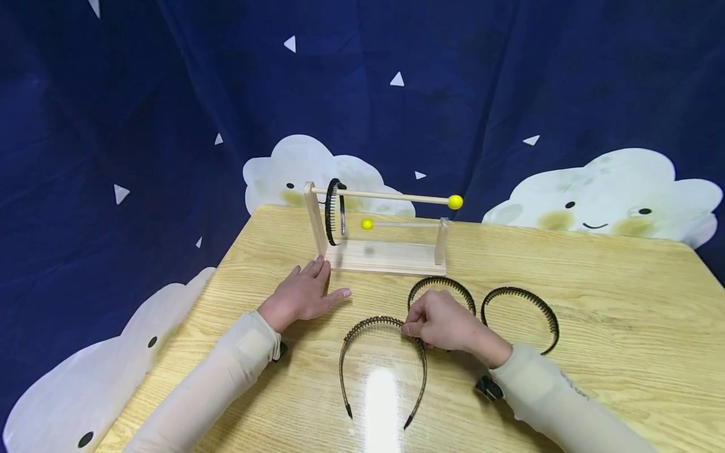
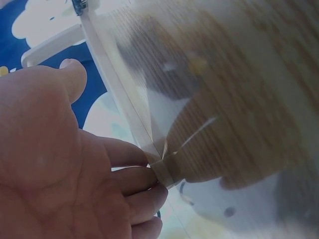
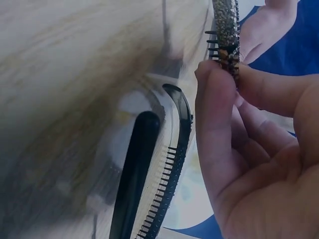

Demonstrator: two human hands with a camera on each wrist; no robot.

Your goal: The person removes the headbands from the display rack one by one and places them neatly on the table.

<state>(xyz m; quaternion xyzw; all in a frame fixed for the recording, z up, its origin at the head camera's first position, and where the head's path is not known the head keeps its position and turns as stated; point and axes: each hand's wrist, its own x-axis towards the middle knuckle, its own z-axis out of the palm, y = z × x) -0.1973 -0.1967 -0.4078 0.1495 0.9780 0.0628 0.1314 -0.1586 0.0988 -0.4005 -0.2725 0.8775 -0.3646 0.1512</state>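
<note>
My right hand [image 1: 447, 321] pinches a glittery brown toothed headband [image 1: 376, 319] near the right of its arch, and the two ends point toward me. In the right wrist view, thumb and finger hold the sparkling band [image 3: 227, 25]. My left hand [image 1: 303, 294] lies with fingers extended at the near left corner of a wooden stand [image 1: 385, 255]. Its fingertips touch the base's edge [image 2: 162, 172] in the left wrist view. A black toothed headband [image 1: 330, 214] hangs on the stand's upper rod [image 1: 391, 196], close to the left post.
Two dark toothed headbands lie on the table: one [image 1: 442, 280] partly behind my right hand, another [image 1: 552, 314] farther right. The upper rod ends in a yellow ball [image 1: 455, 202] at the right; the lower rod's yellow ball [image 1: 367, 224] faces left. A blue curtain [image 1: 362, 107] hangs behind.
</note>
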